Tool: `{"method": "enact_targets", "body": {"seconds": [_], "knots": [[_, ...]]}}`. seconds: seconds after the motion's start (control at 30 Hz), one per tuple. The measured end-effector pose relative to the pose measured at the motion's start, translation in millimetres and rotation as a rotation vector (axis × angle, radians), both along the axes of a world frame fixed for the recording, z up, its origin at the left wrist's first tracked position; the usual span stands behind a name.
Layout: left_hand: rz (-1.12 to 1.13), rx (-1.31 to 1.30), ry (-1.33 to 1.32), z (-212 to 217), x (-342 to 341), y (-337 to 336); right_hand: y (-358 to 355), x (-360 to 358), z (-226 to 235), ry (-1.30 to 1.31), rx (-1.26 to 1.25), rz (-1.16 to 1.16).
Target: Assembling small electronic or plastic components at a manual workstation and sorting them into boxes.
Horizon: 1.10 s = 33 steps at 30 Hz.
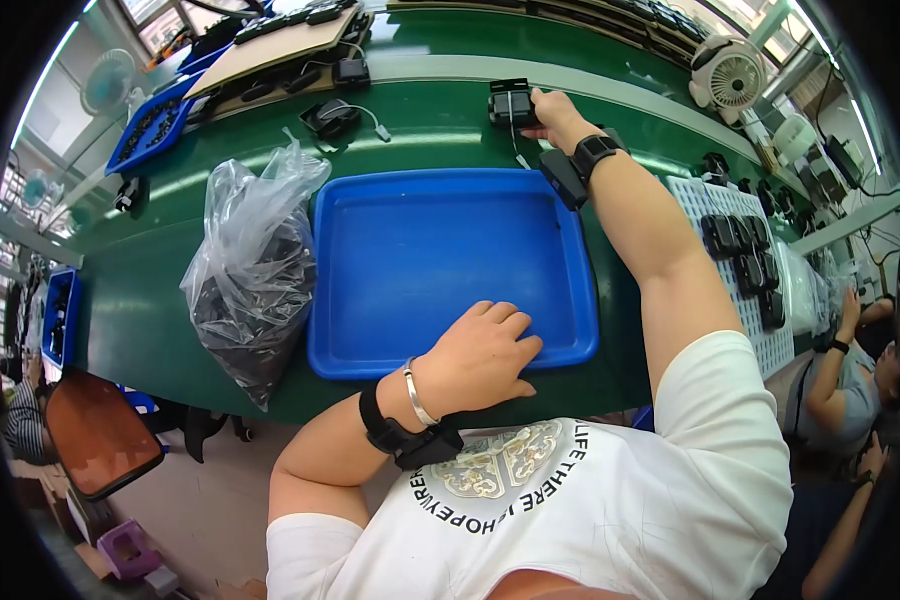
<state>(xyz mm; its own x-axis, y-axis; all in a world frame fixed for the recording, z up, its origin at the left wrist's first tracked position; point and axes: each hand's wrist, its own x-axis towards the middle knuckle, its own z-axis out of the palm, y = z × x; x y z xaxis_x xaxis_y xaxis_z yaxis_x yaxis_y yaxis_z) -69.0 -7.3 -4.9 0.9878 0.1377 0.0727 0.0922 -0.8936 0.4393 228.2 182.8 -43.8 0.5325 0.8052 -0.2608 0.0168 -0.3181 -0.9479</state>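
A wide blue tray lies on the green bench in front of me, with its inside bare. My left hand rests over the tray's near rim, fingers loosely bent and thumb apart, holding nothing. Beyond the tray's far right corner, my right hand grips a black boxy device by its right side. A light cable with a small connector hangs from it, and a slotted black bracket stands at its back. The fingertips behind the device are partly hidden.
Left of the tray stands a clear plastic bag of dark small parts. Another black device with a cable lies behind it. A white perforated rack with black units is at the right. A fan stands far right; other people sit nearby.
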Motion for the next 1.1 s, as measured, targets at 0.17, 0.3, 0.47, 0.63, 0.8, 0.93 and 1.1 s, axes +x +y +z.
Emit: {"method": "enact_targets", "body": {"seconds": [0.17, 0.3, 0.47, 0.63, 0.8, 0.93, 1.1], "knots": [[-0.03, 0.027, 0.053, -6, -4, 1, 12, -4, 0, -0.185, -0.143, -0.015], [-0.016, 0.006, 0.06, -7, -4, 1, 21, 17, 17, -0.734, -0.441, 0.199], [-0.005, 0.005, 0.041, -9, -3, 1, 55, 14, 27, -1.19, -0.086, 0.196], [0.022, -0.038, 0.001, -15, -5, 2, 130, -90, 35, -1.148, 0.073, 0.38], [0.136, 0.084, -0.11, -39, -13, 1, 190, -192, 33, -0.991, -0.112, 0.523], [-0.019, 0.063, -0.01, -31, 9, -10, 225, -141, 8, -1.016, -0.161, 0.484], [-0.018, 0.119, -0.049, -42, 6, -3, 226, -164, 2, -1.209, -0.117, 0.319]]}}
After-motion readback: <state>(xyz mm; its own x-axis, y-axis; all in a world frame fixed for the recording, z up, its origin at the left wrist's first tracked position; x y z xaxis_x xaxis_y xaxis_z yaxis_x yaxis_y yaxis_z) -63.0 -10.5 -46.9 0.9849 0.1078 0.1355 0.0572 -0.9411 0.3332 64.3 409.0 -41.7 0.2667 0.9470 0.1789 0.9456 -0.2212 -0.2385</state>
